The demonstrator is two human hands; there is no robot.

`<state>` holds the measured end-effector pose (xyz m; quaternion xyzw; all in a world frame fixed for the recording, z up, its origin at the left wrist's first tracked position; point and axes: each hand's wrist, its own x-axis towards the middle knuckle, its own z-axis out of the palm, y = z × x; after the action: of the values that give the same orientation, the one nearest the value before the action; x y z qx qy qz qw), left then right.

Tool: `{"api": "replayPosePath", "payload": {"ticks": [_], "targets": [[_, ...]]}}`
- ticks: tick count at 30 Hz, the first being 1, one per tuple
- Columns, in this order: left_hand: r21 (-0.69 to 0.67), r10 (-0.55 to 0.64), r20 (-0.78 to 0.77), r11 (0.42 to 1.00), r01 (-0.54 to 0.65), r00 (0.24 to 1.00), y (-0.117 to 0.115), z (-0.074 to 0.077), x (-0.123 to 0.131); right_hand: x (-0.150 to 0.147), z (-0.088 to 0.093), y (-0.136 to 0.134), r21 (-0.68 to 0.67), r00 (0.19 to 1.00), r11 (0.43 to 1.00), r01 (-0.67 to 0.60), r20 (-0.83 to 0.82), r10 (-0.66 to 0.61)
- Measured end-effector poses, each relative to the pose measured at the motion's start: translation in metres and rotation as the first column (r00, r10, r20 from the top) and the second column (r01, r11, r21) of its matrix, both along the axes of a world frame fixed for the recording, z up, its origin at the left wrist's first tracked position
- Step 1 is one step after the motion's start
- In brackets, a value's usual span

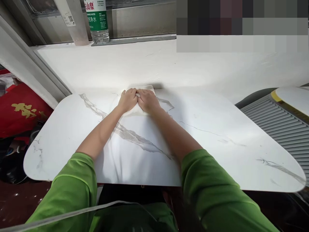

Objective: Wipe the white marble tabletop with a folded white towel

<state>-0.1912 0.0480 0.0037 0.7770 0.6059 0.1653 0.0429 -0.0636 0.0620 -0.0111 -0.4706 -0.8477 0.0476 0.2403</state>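
Note:
A small folded white cloth [147,88] lies at the far edge of the white marble-patterned table [212,145]. My left hand [128,99] and my right hand [147,100] rest side by side on top of it, touching each other, fingers curled down and pressing on the cloth. Most of the cloth is hidden under the hands. Both forearms stretch across the table from green sleeves.
A clear water bottle [98,21] with a green label and a translucent container [74,22] stand on the white ledge [169,64] behind the table. Red fabric [21,109] lies at the left. A grey ribbed surface [277,119] sits at the right.

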Motion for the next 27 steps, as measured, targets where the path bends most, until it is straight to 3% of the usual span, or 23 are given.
{"api": "replayPosePath", "payload": {"ticks": [3, 6, 14, 17, 19, 22, 27], "targets": [[-0.005, 0.018, -0.015, 1.000, -0.018, 1.000, -0.017, -0.001, 0.001, 0.004, -0.002, -0.013, 0.026, 0.999, 0.999, -0.048, 0.008, 0.048], [-0.039, 0.022, -0.053, 0.999, -0.024, 0.998, -0.053, -0.001, 0.000, 0.009, -0.006, -0.042, 0.060, 0.994, 0.993, -0.101, 0.053, 0.098], [-0.002, -0.061, -0.124, 0.998, 0.061, 0.990, -0.205, 0.004, -0.012, 0.009, -0.011, -0.187, 0.173, 0.978, 0.965, -0.196, 0.102, 0.180], [0.000, -0.059, -0.111, 0.998, 0.059, 0.992, -0.243, 0.006, -0.018, 0.006, -0.007, -0.222, 0.184, 0.964, 0.947, -0.262, 0.104, 0.246], [-0.017, -0.045, -0.100, 0.999, 0.043, 0.994, -0.252, 0.007, -0.021, 0.002, -0.005, -0.229, 0.179, 0.956, 0.940, -0.290, 0.092, 0.278], [-0.047, -0.019, -0.090, 0.999, 0.015, 0.996, -0.244, 0.007, -0.029, -0.006, -0.005, -0.218, 0.172, 0.951, 0.935, -0.309, 0.069, 0.302], [-0.049, 0.026, -0.102, 0.998, -0.031, 0.994, -0.188, 0.002, -0.052, -0.034, -0.006, -0.161, 0.129, 0.953, 0.944, -0.303, 0.070, 0.296]]}}
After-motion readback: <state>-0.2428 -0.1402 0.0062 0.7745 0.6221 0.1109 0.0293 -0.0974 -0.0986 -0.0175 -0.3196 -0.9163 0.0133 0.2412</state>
